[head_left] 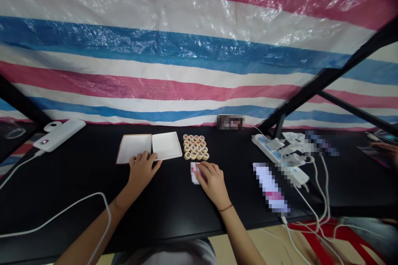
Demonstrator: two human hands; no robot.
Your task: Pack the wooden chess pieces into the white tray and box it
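Left hand [142, 172], fingers spread on white tray [133, 148], right hand [213, 183], fingers spread on packet [195, 172], xiangqi pieces [195, 147]

on the counter [77, 182] we log two shallow trays [166, 145] left of the xiangqi pieces [195, 147], a paper packet [193, 173] before them, a power strip [267, 148] rightmost.

Two white trays [167, 145] touch, wooden xiangqi pieces [195, 147] in rows beside them — a red-marked card [194, 172] below.
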